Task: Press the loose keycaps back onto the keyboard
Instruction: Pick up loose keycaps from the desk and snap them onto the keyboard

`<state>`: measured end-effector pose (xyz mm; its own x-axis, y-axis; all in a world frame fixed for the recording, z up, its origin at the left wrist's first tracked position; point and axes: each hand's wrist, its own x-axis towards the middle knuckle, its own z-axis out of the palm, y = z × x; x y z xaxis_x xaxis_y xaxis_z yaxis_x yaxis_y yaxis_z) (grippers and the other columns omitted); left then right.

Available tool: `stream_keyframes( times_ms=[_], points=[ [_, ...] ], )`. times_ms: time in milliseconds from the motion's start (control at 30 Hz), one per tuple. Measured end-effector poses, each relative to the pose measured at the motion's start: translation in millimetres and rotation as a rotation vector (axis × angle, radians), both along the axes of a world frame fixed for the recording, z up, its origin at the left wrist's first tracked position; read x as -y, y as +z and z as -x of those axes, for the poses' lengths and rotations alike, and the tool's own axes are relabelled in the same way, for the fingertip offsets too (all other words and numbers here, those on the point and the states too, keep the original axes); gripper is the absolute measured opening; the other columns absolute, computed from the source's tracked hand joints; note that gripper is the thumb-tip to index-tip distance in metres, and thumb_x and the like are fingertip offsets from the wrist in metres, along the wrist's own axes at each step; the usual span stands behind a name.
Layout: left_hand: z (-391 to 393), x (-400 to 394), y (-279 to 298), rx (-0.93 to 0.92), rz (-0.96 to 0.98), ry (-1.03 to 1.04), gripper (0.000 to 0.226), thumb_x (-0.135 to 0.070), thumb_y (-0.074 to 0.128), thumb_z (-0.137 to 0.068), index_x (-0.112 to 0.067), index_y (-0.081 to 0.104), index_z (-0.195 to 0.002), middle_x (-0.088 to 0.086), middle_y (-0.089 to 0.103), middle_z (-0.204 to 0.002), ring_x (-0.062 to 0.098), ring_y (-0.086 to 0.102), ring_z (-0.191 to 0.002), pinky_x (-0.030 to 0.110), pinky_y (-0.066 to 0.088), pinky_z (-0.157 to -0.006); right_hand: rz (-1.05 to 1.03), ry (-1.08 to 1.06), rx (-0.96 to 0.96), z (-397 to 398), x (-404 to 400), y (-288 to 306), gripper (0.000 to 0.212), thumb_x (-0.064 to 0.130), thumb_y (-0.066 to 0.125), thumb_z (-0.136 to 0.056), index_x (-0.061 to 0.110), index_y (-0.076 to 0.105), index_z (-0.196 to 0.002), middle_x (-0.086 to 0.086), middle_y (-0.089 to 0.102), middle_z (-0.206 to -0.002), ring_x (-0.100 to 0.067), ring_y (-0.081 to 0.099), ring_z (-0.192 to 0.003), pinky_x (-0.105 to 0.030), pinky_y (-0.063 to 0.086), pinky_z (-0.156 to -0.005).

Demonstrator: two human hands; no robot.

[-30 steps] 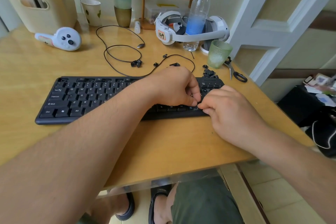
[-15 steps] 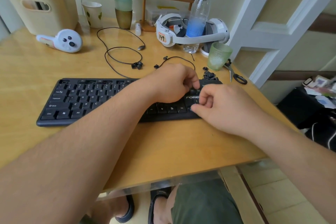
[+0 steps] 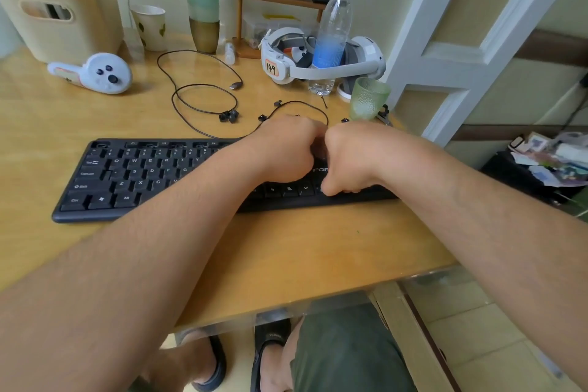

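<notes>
A black keyboard (image 3: 143,178) lies across the wooden desk (image 3: 286,251). My left hand (image 3: 286,149) and my right hand (image 3: 353,159) are curled over its right part, knuckles touching. The right thumb rests on the front key row. The fingertips of both hands are hidden, so I cannot see a keycap in them. Loose black keycaps lie behind the keyboard: a pair (image 3: 229,116), one keycap (image 3: 261,118) beside the cable, another keycap (image 3: 277,103) farther back, and one keycap (image 3: 344,120) by the green glass.
A green glass (image 3: 369,102), a water bottle (image 3: 331,38) and a white headset (image 3: 321,64) stand behind the hands. A black cable (image 3: 203,89) loops mid-desk. A white controller (image 3: 95,73), a paper cup (image 3: 152,27) and a beige bin (image 3: 60,16) sit at the back left.
Both hands slid away from me, from the keyboard's front edge to its upper right rows. The right hand closed in against the left, covering the loose keycaps at the keyboard's far right corner.
</notes>
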<state>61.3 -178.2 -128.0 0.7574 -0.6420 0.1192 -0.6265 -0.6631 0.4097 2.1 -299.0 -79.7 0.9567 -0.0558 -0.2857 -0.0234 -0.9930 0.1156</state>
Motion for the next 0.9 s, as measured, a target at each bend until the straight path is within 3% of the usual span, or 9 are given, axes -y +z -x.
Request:
stream_keyframes(
  times_ms=[100,233,400,600,667,767,900],
  points=[
    [-2,-2,-1,-0.025,0.029,0.005,0.044,-0.001,0.048,-0.085,-0.034,0.064,-0.110,-0.015,0.067,-0.102,0.015,0.058,-0.099,0.036,0.051,-0.086,-0.095,-0.072,-0.003,2,3,1,0.015,0.023,0.070,-0.076,0.014,0.070,-0.064,0.003,0.070,-0.055,-0.012,0.062,-0.051,-0.023,0.044,-0.052],
    [-2,-2,-1,-0.032,0.085,-0.005,0.042,-0.005,0.051,-0.088,-0.045,0.060,-0.098,-0.020,0.068,-0.099,0.008,0.058,-0.097,0.032,0.050,-0.086,-0.158,-0.101,0.055,6,12,-5,0.016,0.028,0.072,-0.074,0.012,0.073,-0.071,0.002,0.073,-0.059,-0.016,0.067,-0.063,-0.030,0.055,-0.062],
    [-4,0,-2,-0.011,0.070,-0.023,0.036,-0.007,0.053,-0.091,-0.042,0.056,-0.097,-0.023,0.061,-0.089,0.009,0.054,-0.094,0.028,0.041,-0.077,-0.140,-0.015,0.195,14,14,-13,0.023,0.034,0.084,-0.080,0.014,0.073,-0.082,-0.004,0.073,-0.081,-0.021,0.069,-0.076,-0.040,0.062,-0.072],
    [-4,0,-4,-0.020,0.078,-0.022,0.039,-0.009,0.053,-0.094,-0.037,0.069,-0.115,-0.018,0.068,-0.102,0.009,0.059,-0.099,0.028,0.047,-0.087,-0.316,-0.206,0.223,17,20,-19,0.035,0.029,0.086,-0.072,0.007,0.076,-0.097,-0.014,0.077,-0.085,-0.027,0.074,-0.079,-0.045,0.063,-0.077],
    [-2,1,-4,-0.013,0.054,-0.038,0.039,-0.009,0.053,-0.094,-0.036,0.070,-0.117,-0.017,0.069,-0.104,0.008,0.059,-0.101,0.025,0.044,-0.085,-0.407,-0.294,0.249,19,20,-24,0.045,0.025,0.083,-0.067,0.003,0.073,-0.105,-0.017,0.076,-0.090,-0.024,0.067,-0.066,-0.042,0.061,-0.067],
    [0,2,-5,0.004,0.032,-0.048,0.038,-0.011,0.054,-0.093,-0.038,0.071,-0.115,-0.017,0.070,-0.109,0.011,0.061,-0.106,0.029,0.049,-0.092,-0.470,-0.345,0.292,20,19,-28,0.043,0.025,0.078,-0.062,0.006,0.070,-0.100,-0.009,0.072,-0.076,-0.023,0.059,-0.061,-0.033,0.046,-0.058],
    [2,1,-2,0.017,-0.008,-0.049,0.035,-0.012,0.055,-0.092,-0.035,0.075,-0.109,-0.014,0.071,-0.103,0.014,0.060,-0.101,0.028,0.049,-0.086,-0.362,-0.261,0.220,14,14,-15,0.031,0.023,0.079,-0.065,0.014,0.070,-0.093,-0.009,0.077,-0.078,-0.028,0.076,-0.082,-0.042,0.063,-0.070]
  ],
)
